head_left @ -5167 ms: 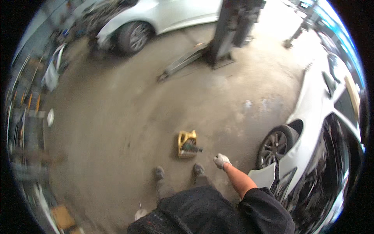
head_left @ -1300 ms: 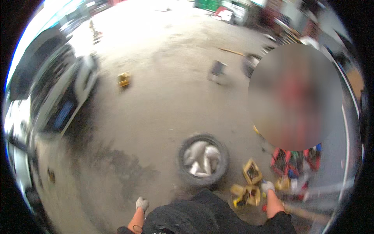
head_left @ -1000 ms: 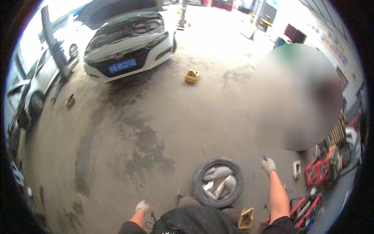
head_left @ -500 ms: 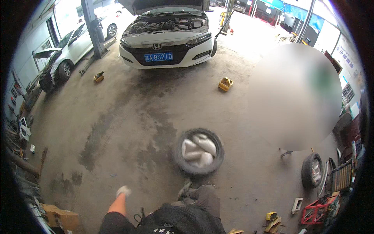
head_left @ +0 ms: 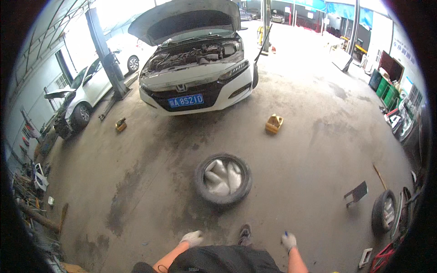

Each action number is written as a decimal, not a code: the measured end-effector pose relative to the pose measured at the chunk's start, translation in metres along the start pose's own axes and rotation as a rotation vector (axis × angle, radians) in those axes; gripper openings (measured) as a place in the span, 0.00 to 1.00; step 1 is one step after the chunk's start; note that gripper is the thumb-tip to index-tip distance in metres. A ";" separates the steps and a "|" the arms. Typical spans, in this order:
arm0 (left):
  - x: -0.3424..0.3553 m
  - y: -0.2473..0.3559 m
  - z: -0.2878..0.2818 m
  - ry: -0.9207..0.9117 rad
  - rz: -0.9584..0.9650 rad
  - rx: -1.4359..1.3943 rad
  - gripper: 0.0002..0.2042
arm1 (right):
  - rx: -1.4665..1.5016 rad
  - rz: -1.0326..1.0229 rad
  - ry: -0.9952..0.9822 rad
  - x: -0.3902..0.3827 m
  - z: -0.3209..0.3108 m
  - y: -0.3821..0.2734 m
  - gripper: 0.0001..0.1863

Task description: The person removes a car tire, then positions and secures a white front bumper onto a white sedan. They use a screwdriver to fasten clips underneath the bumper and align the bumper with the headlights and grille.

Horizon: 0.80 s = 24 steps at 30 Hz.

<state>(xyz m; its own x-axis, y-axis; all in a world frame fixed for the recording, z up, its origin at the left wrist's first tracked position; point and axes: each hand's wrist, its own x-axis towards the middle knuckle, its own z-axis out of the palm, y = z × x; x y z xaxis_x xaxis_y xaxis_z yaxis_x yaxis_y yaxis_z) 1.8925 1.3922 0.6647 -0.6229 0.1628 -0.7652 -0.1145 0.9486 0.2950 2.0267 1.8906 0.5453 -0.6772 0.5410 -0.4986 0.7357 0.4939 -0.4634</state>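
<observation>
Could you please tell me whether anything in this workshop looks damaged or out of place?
Yes: the white car at left looks damaged, its front end seemingly stripped and dark. Dark patches also stain the floor left of the flat-lying tyre, possibly a spill.

We find the blue thing (head_left: 287, 233) in the right hand (head_left: 289, 241) too small to name, and the left hand (head_left: 192, 238) hides its palm from us. A post (head_left: 108, 59) blocks our view of part of the left car (head_left: 94, 85); the lower edge cuts off the red rack (head_left: 381, 260).
</observation>
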 end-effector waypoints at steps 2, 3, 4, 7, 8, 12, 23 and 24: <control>0.027 -0.034 -0.007 0.117 -0.044 -0.150 0.23 | 0.002 -0.195 0.075 0.070 -0.067 -0.098 0.17; 0.033 -0.049 -0.007 0.208 -0.140 -0.222 0.22 | -0.023 -0.225 0.057 0.087 -0.100 -0.153 0.18; 0.005 -0.032 -0.040 0.164 -0.275 -0.379 0.23 | -0.054 -0.199 0.059 0.101 -0.124 -0.196 0.18; 0.062 -0.104 -0.001 0.369 -0.387 -0.529 0.17 | -0.235 -0.240 0.104 0.157 -0.150 -0.296 0.17; 0.067 -0.115 -0.003 0.325 -0.469 -0.541 0.17 | -0.362 -0.305 0.122 0.183 -0.134 -0.309 0.17; 0.124 -0.124 -0.023 0.257 -0.505 -0.654 0.17 | -0.408 -0.505 0.004 0.281 -0.050 -0.299 0.19; 0.186 -0.143 -0.056 0.118 -0.698 -0.810 0.17 | -0.532 -0.295 -0.340 0.313 0.007 -0.494 0.23; 0.196 -0.150 -0.064 0.119 -0.707 -0.788 0.17 | -0.546 -0.216 -0.356 0.319 0.002 -0.491 0.25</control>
<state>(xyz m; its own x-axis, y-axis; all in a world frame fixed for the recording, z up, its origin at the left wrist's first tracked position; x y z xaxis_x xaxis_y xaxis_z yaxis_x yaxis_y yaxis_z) 1.7382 1.2644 0.5066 -0.2854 -0.4246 -0.8592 -0.9219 0.3668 0.1250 1.4492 1.8194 0.6124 -0.7005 0.1809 -0.6903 0.4175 0.8884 -0.1909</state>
